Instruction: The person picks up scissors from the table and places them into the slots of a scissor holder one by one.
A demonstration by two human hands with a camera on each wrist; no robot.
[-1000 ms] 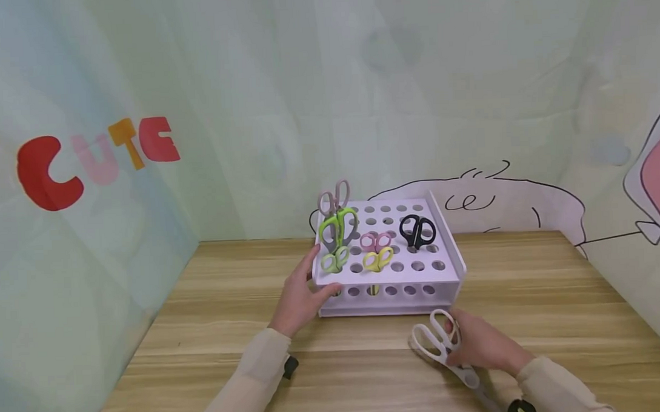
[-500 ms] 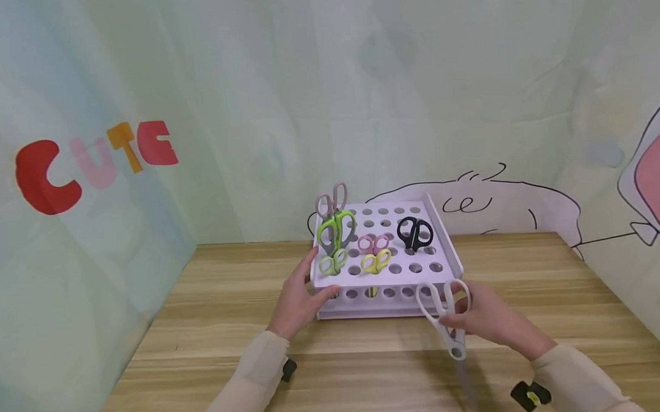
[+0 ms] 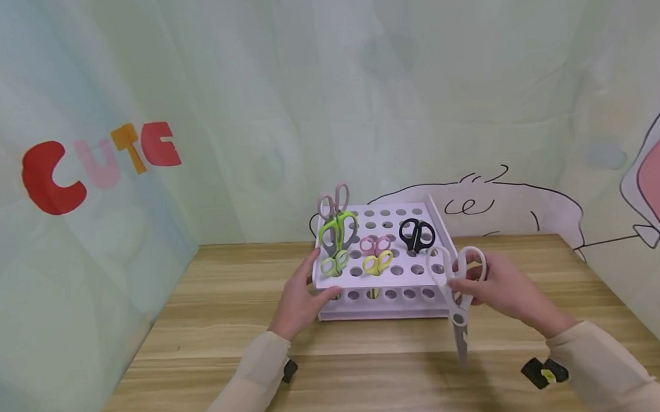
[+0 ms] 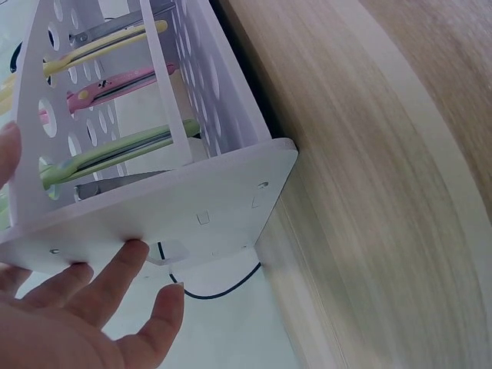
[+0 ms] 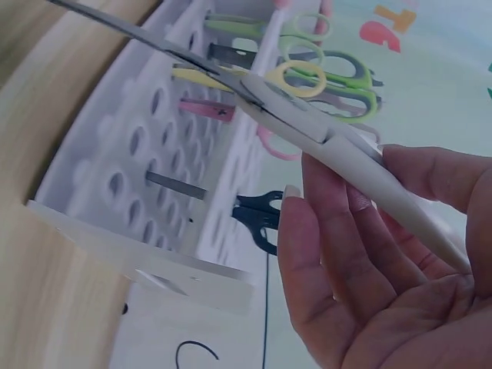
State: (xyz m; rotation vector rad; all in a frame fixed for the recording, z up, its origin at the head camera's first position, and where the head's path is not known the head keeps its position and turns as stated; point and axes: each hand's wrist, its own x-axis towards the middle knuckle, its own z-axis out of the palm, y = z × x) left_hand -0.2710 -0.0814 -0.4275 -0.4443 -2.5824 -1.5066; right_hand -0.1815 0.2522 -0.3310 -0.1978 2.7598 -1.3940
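Observation:
My right hand [image 3: 502,285] pinches a pair of white scissors [image 3: 458,318] by the handle, thumb on one side and fingers on the other. Its blades point down, in front of the rack's right corner, and the handle loops overlap that corner in the head view. The white rack [image 3: 387,280] has rows of round holes in two tiers. Against its left side rest the fairly straight fingers of my left hand [image 3: 297,298], with the thumb at the front edge. In the rack stand black scissors [image 3: 416,234], lime green scissors [image 3: 339,231] and small yellow scissors [image 3: 378,266].
Also in the rack are small pink scissors [image 3: 375,247], small pale green scissors [image 3: 336,267] and mauve scissors [image 3: 332,207] at the back left. The wooden table [image 3: 229,282] meets a printed cloth backdrop [image 3: 251,142] behind the rack.
My right hand has lifted the white scissors up and slightly right, turning the blades to hang more nearly straight down. The left hand stays at the rack's left side.

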